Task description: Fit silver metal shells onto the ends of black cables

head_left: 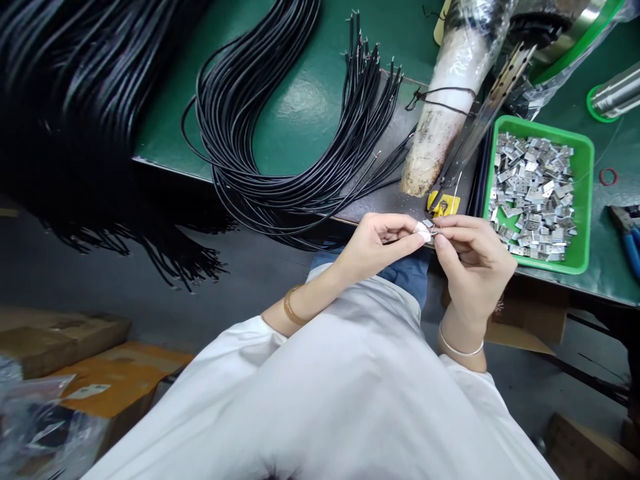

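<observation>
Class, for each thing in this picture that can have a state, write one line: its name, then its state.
Left hand, pinching a small metal piece
Right hand, fingertips pinched together; what they grip is unclear
Green tray, part filled with loose metal parts
Looped cables, bunched, curving
White tube, tip stained brown
Pliers, lying down, partly out of frame

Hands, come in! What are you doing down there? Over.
Left hand and right hand together, pinching small silvery piece. Piece mostly hidden. Yellow object close beyond; green tray of metal parts at right.
</observation>
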Available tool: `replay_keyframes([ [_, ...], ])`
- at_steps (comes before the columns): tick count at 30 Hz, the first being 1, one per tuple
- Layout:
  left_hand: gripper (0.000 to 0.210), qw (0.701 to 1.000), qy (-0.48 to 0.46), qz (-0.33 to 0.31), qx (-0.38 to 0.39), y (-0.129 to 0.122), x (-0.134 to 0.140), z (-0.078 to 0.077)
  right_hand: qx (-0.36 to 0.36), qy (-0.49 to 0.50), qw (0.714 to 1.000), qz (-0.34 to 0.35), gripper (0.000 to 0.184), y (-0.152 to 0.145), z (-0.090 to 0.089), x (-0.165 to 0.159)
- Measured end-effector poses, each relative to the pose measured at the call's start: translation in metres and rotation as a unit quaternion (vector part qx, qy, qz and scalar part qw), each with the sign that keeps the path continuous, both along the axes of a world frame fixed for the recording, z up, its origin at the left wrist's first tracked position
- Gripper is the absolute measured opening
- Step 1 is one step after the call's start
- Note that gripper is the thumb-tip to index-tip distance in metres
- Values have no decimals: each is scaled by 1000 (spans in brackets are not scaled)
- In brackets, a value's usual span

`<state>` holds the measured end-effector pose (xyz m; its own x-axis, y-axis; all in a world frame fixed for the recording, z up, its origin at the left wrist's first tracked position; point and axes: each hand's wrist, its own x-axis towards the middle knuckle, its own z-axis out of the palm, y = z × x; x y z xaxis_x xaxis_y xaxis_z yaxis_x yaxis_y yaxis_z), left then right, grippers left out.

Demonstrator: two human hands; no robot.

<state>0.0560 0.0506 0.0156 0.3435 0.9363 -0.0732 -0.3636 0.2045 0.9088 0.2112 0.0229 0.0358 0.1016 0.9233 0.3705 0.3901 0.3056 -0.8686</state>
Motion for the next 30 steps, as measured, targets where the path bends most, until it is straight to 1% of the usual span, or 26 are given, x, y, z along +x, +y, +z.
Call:
replay_keyframes([
  [3,26,1000,18,-16,-11,1,-2,3,6,5,1000,12,12,0,-1,3],
  [5,26,999,29,-27,-16,1,-4,4,13,-15,1000,15,11,-1,-1,5],
  [7,27,998,38,-39,-16,1,-5,5,31,-66,997,11,12,-3,0,6],
  [10,28,997,45,-67,-15,2,-6,5,79,-159,984,0,17,-6,2,5],
  [12,30,995,35,-93,-21,2,-8,6,89,-170,981,3,19,-7,1,5],
  [13,31,994,23,-106,-25,3,-10,6,76,-148,986,10,18,-7,0,6],
  [15,30,991,-4,-131,-25,3,-13,5,26,-61,997,48,12,-4,-4,8],
  [17,25,989,-23,-144,-16,4,-16,5,-27,32,994,99,7,-2,-7,11],
  [18,22,989,-28,-147,-10,5,-17,5,-44,59,991,111,5,-1,-9,12],
  [19,19,989,-29,-147,-6,5,-17,5,-51,70,990,109,4,0,-9,12],
  [20,17,990,-27,-142,-4,5,-17,5,-50,66,992,92,4,0,-9,12],
  [22,16,994,-18,-108,-10,4,-16,5,-23,28,999,29,5,-2,-6,10],
  [24,18,998,-6,-55,-22,4,-13,6,37,-25,999,-28,11,-4,-3,7],
  [25,19,999,1,-28,-28,4,-12,6,73,-49,995,-43,16,-5,-1,6],
  [26,20,999,8,-7,-32,4,-10,6,111,-71,990,-50,20,-6,-1,5],
  [28,20,999,19,14,-29,4,-6,6,171,-105,979,-45,26,-8,-2,2],
  [30,18,999,32,31,-18,5,-4,6,202,-139,969,-35,27,-9,-4,-1],
])
